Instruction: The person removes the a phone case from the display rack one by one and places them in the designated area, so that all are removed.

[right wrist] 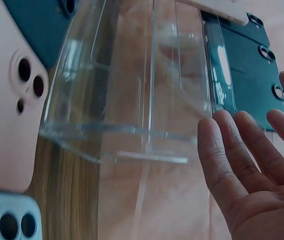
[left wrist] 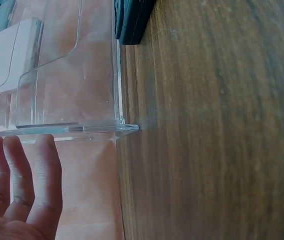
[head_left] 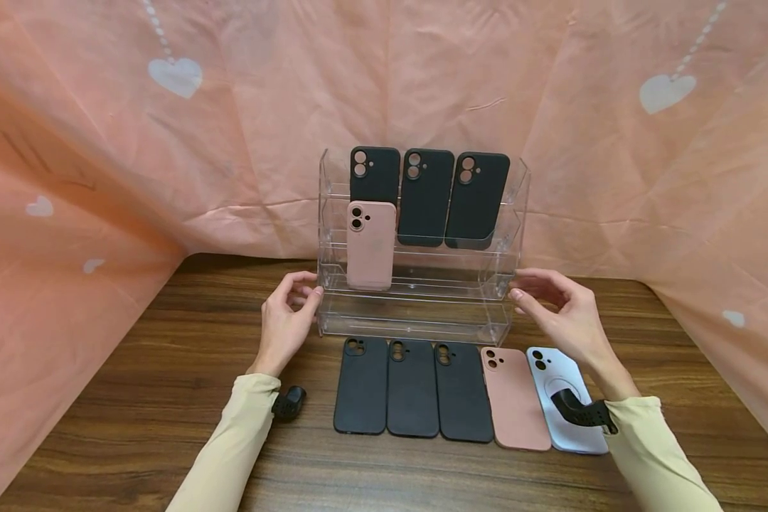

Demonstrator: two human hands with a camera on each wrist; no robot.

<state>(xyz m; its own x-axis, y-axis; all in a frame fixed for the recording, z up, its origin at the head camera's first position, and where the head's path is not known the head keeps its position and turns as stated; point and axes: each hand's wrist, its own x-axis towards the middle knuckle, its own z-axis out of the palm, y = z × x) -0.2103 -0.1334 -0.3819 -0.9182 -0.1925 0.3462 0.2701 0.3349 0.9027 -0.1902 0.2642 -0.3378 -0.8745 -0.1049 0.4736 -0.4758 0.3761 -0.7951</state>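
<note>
A clear tiered display rack (head_left: 448,331) stands between my two hands. On its top tier lean three black phone cases (head_left: 426,203), and a pink phone case (head_left: 371,249) stands lower, at the left. My left hand (head_left: 286,320) is at the rack's left side, fingertips right at the side panel in the left wrist view. At the opposite side, my right hand (head_left: 569,313) has its fingers spread, relaxed, close by the rack's right edge. Neither hand grips anything; the right palm (right wrist: 267,215) shows bare in the right wrist view.
In front of the rack lies a row of phone cases on the wooden table (head_left: 147,398): three black ones (head_left: 412,391), a pink one (head_left: 518,402) and a light blue one (head_left: 579,434) under the right wrist. A peach cloth (head_left: 262,128) hangs behind and at both sides.
</note>
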